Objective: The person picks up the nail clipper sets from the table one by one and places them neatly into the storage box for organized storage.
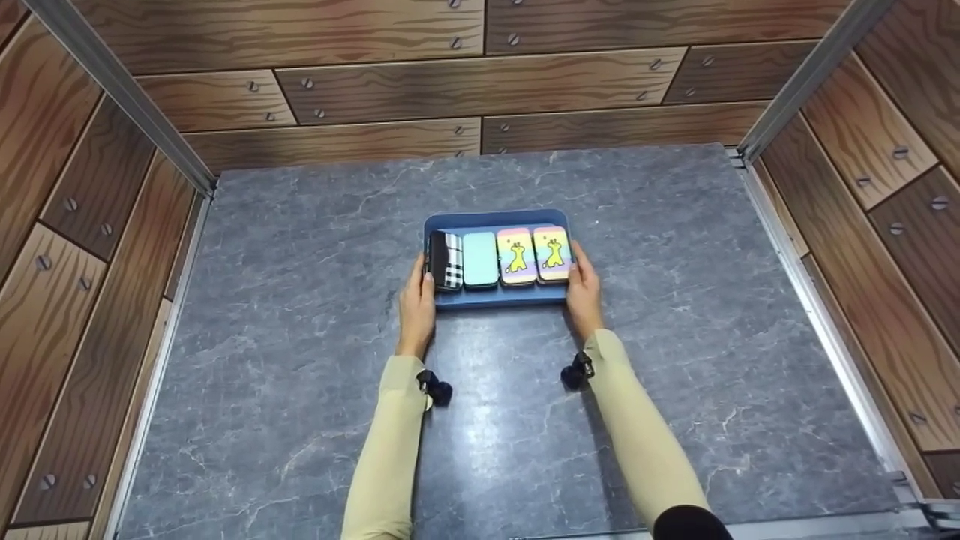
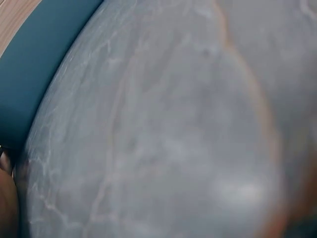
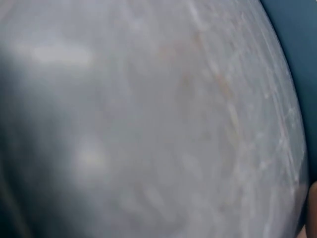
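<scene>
A blue rectangular tray (image 1: 499, 300) is near the middle of the grey surface in the head view. My left hand (image 1: 417, 311) grips its left end, thumb on the near left rim. At the opposite end my right hand (image 1: 586, 296) holds the tray the same way. Inside, side by side, lie a black case with a black-and-white plaid part (image 1: 448, 260), a plain light blue case (image 1: 480, 259) and two pastel cases (image 1: 516, 256) with yellow giraffes. Both wrist views catch only the tray's outer wall (image 2: 42, 69) and a sliver of each hand (image 3: 312, 210).
Grey marble-patterned tabletop (image 1: 300, 390) surrounds the tray. Wood-print panels (image 1: 480, 82) wall in the back and both sides, with metal rails (image 1: 817, 322) along the edges. A dark round object (image 1: 690, 523) shows at the bottom right.
</scene>
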Demonstrator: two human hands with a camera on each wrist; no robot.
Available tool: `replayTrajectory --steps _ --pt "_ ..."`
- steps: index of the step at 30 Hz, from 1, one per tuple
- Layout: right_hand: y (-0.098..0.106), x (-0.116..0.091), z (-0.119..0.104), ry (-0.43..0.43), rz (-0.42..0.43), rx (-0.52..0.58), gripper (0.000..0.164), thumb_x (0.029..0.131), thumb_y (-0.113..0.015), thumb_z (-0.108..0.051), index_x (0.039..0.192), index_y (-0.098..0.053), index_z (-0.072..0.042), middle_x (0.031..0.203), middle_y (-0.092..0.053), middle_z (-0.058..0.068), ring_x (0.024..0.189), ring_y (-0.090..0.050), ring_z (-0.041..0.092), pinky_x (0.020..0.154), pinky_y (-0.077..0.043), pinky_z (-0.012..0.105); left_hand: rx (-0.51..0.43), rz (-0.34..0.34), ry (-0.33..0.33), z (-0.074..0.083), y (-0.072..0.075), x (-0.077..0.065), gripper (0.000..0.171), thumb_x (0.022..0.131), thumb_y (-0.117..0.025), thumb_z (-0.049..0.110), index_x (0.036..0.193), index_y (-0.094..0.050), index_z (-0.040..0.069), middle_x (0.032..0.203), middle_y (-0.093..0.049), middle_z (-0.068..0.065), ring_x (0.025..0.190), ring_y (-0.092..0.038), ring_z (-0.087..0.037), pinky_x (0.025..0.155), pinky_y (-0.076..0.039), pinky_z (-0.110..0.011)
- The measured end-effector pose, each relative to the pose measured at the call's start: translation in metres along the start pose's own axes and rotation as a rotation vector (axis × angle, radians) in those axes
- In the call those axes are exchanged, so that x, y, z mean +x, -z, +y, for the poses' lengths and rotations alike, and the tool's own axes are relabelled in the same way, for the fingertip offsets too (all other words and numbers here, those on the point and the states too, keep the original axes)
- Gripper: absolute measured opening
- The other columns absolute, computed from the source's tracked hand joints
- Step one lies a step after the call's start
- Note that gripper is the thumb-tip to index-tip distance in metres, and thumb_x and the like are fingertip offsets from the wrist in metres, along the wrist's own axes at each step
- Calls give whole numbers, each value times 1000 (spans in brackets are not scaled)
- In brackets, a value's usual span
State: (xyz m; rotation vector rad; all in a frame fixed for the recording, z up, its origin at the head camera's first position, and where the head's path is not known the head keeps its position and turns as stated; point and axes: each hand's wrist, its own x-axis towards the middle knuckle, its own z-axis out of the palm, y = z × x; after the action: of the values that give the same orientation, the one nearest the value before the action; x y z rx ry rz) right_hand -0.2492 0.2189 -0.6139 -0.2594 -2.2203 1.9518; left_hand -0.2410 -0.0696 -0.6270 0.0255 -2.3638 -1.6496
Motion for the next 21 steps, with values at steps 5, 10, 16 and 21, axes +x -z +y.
replayTrajectory --steps 5,10,16,21 --pt "-3 0 1 1 23 61 45 100 -37 -7 144 -37 -14 150 -34 1 139 -25 13 113 -19 25 -17 7 22 1 1 0 46 101 -39 25 145 -36 13 144 -43 -7 129 -42 -23 108 -32 -38" --pt "-2 -1 4 -14 45 40 44 100 -38 -7 143 -39 -15 149 -36 1 138 -27 12 112 -21 24 -49 20 56 1 -1 -1 46 101 -40 26 145 -37 12 143 -44 -7 128 -43 -22 107 -32 -37" --pt "0 -7 -8 -37 35 84 44 99 -43 -9 143 -39 -11 149 -36 5 138 -28 15 111 -24 27 -106 45 55 -1 -2 -2 45 99 -44 25 142 -41 10 139 -48 -7 122 -50 -21 103 -38 -36" --pt "1 -14 -22 -42 24 89 46 98 -48 -15 143 -39 -7 148 -36 8 137 -30 18 110 -27 29 -162 55 50 -2 1 -3 45 99 -47 28 141 -43 11 138 -50 -5 120 -51 -19 100 -41 -35"
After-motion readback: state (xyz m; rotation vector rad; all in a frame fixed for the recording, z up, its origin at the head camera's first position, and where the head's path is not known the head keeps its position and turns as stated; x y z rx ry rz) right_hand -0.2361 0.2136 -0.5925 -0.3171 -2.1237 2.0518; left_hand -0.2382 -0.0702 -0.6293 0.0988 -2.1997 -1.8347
